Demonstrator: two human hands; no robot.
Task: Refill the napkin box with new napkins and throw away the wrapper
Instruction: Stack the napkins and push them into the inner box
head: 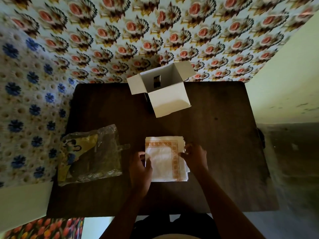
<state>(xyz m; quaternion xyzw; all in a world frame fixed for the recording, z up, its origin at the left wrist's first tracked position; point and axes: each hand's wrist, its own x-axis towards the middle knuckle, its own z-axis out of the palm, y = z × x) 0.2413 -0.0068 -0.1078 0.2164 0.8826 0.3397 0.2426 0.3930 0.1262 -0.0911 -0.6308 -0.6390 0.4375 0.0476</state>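
Observation:
A stack of white napkins (164, 157) with an orange patterned border lies on the dark table (224, 152), near its front middle. My left hand (140, 168) grips the stack's left edge. My right hand (194, 156) pinches its right edge. The white napkin box (165, 95) stands at the table's far edge with its flaps open and its inside showing. The clear plastic wrapper (91, 156), with a yellow printed label, lies crumpled and flat at the table's left front.
A floral cloth (207, 31) hangs behind the table and a crocheted cover with blue flowers (25, 100) lies to the left. A pale wall (284, 75) stands at the right. A tulip-print cloth (43, 228) shows at the lower left.

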